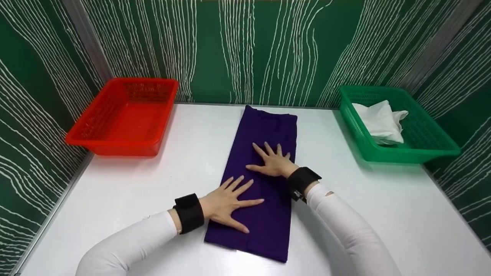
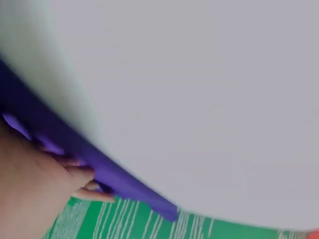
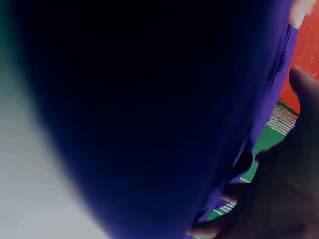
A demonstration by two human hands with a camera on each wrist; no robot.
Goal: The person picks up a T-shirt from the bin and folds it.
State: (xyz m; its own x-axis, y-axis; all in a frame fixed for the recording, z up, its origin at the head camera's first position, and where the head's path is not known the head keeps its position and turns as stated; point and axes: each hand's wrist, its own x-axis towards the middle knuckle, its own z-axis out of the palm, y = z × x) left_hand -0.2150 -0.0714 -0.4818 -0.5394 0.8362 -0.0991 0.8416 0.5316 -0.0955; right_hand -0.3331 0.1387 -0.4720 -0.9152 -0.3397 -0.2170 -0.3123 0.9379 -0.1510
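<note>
A long folded piece of purple cloth (image 1: 264, 130), perhaps a garment, lies flat down the middle of the white table. With fingers spread, my left hand (image 1: 226, 201) rests on its nearer half by the left edge. Farther up, my right hand (image 1: 274, 163) rests on the cloth from the right side, its fingers also spread. In the left wrist view the left hand (image 2: 45, 174) lies along the purple cloth (image 2: 119, 179). The right wrist view shows the dark right hand (image 3: 279, 184) against the cloth (image 3: 149, 124), which fills much of that picture.
A red plastic basket (image 1: 163, 126) stands at the back left of the table (image 1: 134, 184). At the back right, a green basket (image 1: 429, 134) holds a crumpled white cloth (image 1: 379, 120). Green walls (image 1: 207, 50) with white wavy lines enclose the back and sides.
</note>
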